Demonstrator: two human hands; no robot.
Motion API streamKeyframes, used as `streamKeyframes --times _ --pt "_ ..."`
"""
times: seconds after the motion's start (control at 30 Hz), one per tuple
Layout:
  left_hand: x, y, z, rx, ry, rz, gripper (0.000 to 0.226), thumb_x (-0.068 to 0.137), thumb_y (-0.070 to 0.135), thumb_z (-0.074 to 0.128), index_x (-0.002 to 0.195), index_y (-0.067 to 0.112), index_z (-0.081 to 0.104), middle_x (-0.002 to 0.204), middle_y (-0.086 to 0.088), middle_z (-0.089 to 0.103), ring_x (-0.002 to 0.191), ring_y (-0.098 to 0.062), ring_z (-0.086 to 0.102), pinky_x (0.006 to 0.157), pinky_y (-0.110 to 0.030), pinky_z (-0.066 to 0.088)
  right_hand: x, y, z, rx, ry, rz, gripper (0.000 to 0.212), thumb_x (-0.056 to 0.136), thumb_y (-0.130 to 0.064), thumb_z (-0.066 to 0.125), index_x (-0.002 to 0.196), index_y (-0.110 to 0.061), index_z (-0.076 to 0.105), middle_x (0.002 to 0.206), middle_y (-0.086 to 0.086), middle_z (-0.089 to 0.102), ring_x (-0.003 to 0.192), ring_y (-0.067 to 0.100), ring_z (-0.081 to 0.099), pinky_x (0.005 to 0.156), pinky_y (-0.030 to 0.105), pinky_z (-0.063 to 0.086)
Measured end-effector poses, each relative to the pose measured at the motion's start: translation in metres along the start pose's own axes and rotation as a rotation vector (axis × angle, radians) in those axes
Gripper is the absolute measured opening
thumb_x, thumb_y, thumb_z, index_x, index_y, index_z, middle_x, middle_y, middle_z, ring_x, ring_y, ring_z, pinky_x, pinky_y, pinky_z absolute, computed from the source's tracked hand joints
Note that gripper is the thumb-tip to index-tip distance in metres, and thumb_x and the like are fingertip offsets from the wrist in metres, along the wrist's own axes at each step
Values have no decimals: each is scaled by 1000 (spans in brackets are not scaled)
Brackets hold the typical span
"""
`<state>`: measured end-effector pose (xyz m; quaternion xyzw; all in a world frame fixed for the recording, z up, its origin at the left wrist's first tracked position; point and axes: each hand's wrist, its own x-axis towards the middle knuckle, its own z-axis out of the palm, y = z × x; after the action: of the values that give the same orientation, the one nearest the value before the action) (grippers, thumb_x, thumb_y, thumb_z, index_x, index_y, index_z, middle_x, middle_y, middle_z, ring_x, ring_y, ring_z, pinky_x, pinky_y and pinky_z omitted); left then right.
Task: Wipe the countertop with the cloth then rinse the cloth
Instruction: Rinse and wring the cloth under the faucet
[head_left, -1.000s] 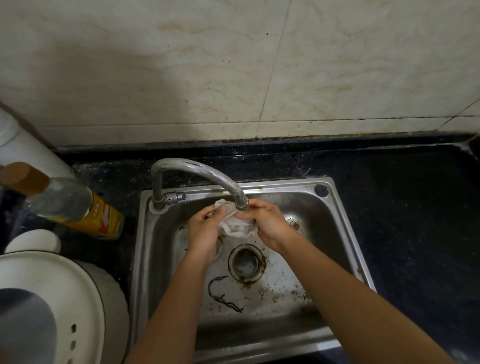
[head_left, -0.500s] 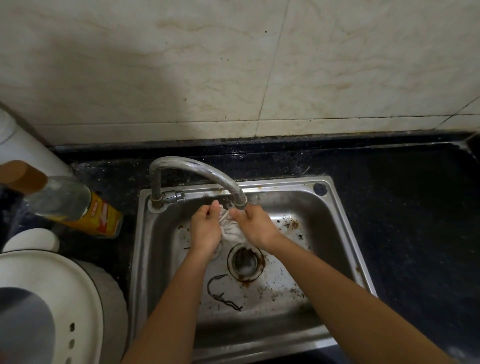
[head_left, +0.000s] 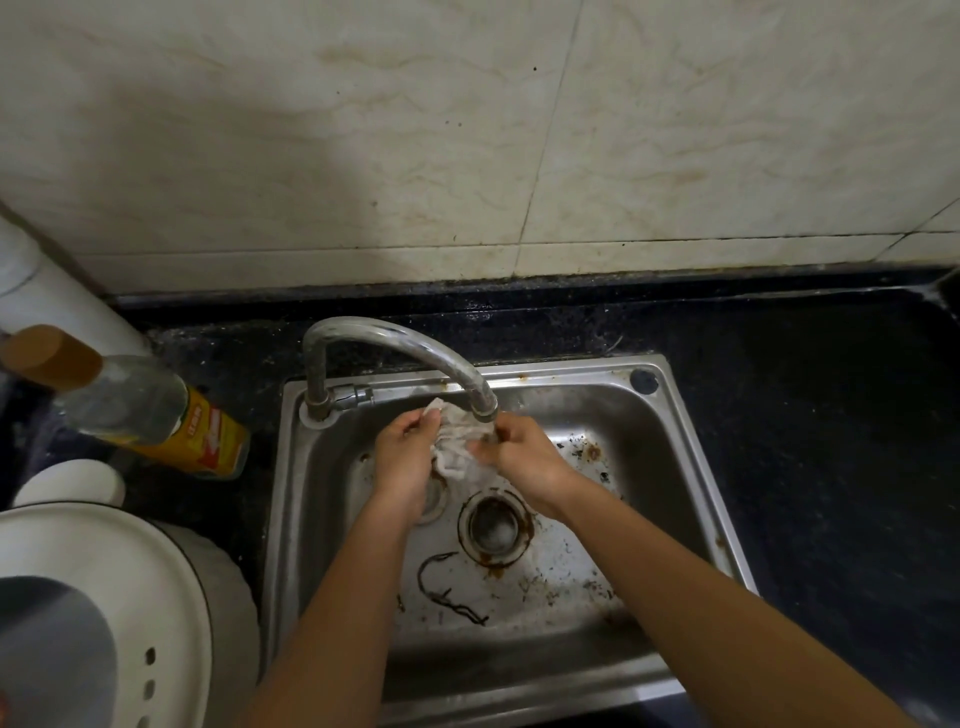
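A small crumpled white cloth (head_left: 457, 441) hangs between both my hands over the steel sink (head_left: 691, 452), directly beneath the spout of the curved metal tap (head_left: 395, 343). My left hand (head_left: 408, 457) pinches its left side, and my right hand (head_left: 524, 457) grips its right side under the spout. Water seems to run onto the cloth. The dark countertop (head_left: 831, 415) stretches to the right of the sink.
The sink bottom is stained, with a round drain (head_left: 493, 527) and a dark stringy scrap (head_left: 447, 587) in front of it. A clear bottle with a yellow label (head_left: 156, 415) leans at the left. A white appliance lid (head_left: 104, 613) fills the lower left corner.
My hands drew together around the cloth half a second ago and have now spread slightly, with the cloth stretched out more under the spout.
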<state>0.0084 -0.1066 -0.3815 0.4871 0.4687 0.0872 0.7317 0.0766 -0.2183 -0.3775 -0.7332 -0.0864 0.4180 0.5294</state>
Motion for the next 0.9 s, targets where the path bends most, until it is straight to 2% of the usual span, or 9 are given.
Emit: streamKeyframes --times 0.13,0.2,0.27,0.3,0.4,0.47,0.53,0.7,0.9 --pt "-6 4 -2 3 -189 -20 18 94 13 55 107 3 65 98 -13 70 84 -18 66 74 -26 53 5 -11 -1 -75 126 20 15 99 -16 50 99 -5 60 82 5 64 67 12 58 56 23 48" --pt "-10 3 0 112 -174 35 17 96 18 53 102 8 65 91 -6 70 78 -11 64 63 -16 50 7 -12 3 -142 123 23 19 99 -24 49 101 -8 58 84 3 65 69 12 60 61 26 51" --pt "-10 0 4 172 -124 62 22 99 25 48 103 10 63 91 -5 69 78 -11 63 64 -19 49 8 -11 9 -150 118 33 24 97 -28 50 101 -8 61 90 8 70 80 19 68 75 36 58" --pt "-9 -1 7 194 -102 66 24 100 28 45 102 10 61 92 -7 68 79 -13 63 66 -22 49 8 -10 12 -134 116 53 26 97 -28 49 97 -6 63 89 11 71 78 20 68 74 36 58" --pt "-5 -5 17 209 -38 28 28 101 34 41 92 13 58 87 -8 67 76 -15 64 63 -26 49 4 -10 16 82 147 163 22 96 -26 53 84 -11 65 71 5 66 54 12 56 45 22 40" --pt "-5 -5 20 153 -44 -31 33 99 38 42 91 12 60 85 -8 69 77 -19 67 66 -30 53 4 -8 18 328 167 204 12 92 -21 59 83 -14 63 66 3 65 49 11 55 39 18 34" --pt "-6 -8 19 112 -63 -46 35 98 38 46 98 8 63 88 -10 71 81 -22 69 71 -32 55 5 -6 17 495 185 203 2 88 -12 63 90 -11 62 71 6 66 54 14 59 43 22 38" --pt "-10 -7 12 -88 -52 -52 26 89 17 63 109 2 62 103 -18 68 87 -24 66 78 -33 54 5 -11 7 668 98 183 27 80 13 56 104 1 58 85 15 68 70 20 68 61 27 55" --pt "-12 -8 3 -176 -208 -70 26 90 13 61 114 4 64 106 -14 71 99 -25 67 84 -31 54 0 -13 -2 633 21 117 20 83 14 56 98 2 61 88 15 70 78 23 69 68 27 57"
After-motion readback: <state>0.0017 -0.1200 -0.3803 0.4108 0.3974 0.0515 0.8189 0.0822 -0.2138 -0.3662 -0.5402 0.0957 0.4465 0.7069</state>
